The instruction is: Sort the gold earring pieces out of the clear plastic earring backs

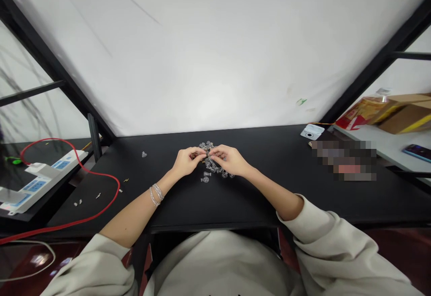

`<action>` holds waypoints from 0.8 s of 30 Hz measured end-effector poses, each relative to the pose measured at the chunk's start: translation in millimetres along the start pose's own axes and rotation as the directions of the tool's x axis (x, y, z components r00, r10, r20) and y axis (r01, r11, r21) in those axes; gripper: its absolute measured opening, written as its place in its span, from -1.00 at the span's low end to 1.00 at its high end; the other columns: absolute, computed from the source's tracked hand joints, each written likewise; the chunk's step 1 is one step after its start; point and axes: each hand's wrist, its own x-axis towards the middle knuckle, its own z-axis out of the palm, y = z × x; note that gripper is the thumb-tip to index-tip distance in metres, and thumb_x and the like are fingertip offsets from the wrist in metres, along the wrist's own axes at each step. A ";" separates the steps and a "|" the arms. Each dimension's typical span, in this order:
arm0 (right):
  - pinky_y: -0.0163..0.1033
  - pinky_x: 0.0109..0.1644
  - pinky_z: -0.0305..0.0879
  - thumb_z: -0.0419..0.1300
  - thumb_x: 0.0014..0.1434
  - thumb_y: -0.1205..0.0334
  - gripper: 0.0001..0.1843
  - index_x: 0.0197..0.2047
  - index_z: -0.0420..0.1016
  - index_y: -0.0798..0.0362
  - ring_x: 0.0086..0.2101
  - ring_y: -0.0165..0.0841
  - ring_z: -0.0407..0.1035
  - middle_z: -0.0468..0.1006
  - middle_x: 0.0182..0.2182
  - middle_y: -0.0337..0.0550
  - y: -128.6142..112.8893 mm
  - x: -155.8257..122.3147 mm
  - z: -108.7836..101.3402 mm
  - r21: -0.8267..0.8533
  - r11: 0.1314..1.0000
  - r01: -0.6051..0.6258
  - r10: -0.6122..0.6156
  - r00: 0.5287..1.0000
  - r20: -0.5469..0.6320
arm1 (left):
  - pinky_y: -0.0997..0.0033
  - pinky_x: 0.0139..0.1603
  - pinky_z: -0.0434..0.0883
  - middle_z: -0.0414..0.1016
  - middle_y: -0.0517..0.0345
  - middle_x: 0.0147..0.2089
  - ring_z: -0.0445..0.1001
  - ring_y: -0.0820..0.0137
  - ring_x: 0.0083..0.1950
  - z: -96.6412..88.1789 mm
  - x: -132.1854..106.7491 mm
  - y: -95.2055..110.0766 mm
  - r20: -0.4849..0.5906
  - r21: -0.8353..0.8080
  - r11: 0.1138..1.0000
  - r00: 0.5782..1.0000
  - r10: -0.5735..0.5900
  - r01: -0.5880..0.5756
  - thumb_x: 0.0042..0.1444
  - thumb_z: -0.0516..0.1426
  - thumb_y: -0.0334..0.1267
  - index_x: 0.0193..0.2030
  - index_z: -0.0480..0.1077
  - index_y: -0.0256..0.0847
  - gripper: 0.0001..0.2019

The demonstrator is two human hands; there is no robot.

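A heap of small clear, shiny parts lies on the black table in front of me. My left hand and my right hand meet over the heap, fingertips pinched together on one of the small clear parts. Thin silver bracelets circle my left wrist. One stray clear part sits alone to the left, and another lies just in front of the heap.
A white power strip with a red cable lies on the left. A small white device sits at the back right. Cardboard boxes and a phone rest on a neighbouring table. A white wall rises behind.
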 end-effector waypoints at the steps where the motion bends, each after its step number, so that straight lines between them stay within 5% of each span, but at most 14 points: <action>1: -0.25 -0.14 0.45 0.22 0.19 0.15 -0.77 -0.13 0.58 0.04 -0.26 -0.36 0.51 0.59 -0.18 -0.08 1.6 0.2 1.5 0.025 1.000 -0.003 0.003 1.000 -0.004 | 0.45 -0.37 0.40 0.63 0.10 -0.28 0.47 0.45 -0.42 0.5 -0.2 -0.2 -0.004 -0.019 1.000 1.000 0.008 -0.008 0.13 0.27 -0.22 -0.26 0.59 -0.20 -0.89; 10: -0.19 -0.25 0.48 0.36 0.02 -0.01 -0.60 -0.17 0.51 0.11 -0.41 -0.34 0.49 0.57 -0.42 -0.12 5.7 1.4 11.9 0.368 0.913 -0.175 0.186 0.983 0.005 | 0.41 -0.37 0.42 0.64 0.05 -0.30 0.51 0.40 -0.41 3.1 -1.0 -1.6 -0.021 -0.114 0.993 1.000 -0.001 -0.001 0.10 0.29 -0.15 -0.24 0.62 -0.22 -0.81; 24: -0.21 -0.22 0.46 0.43 -0.06 -0.04 -0.55 -0.26 0.44 0.10 -0.33 -0.31 0.55 0.61 -0.43 -0.13 0.3 0.5 10.7 0.461 0.857 -0.230 0.238 0.970 0.041 | 0.41 -0.45 0.40 0.65 0.02 -0.31 0.50 0.39 -0.44 1.4 -0.5 0.1 -0.019 -0.146 0.988 0.999 -0.043 0.040 0.07 0.30 -0.12 -0.25 0.65 -0.23 -0.78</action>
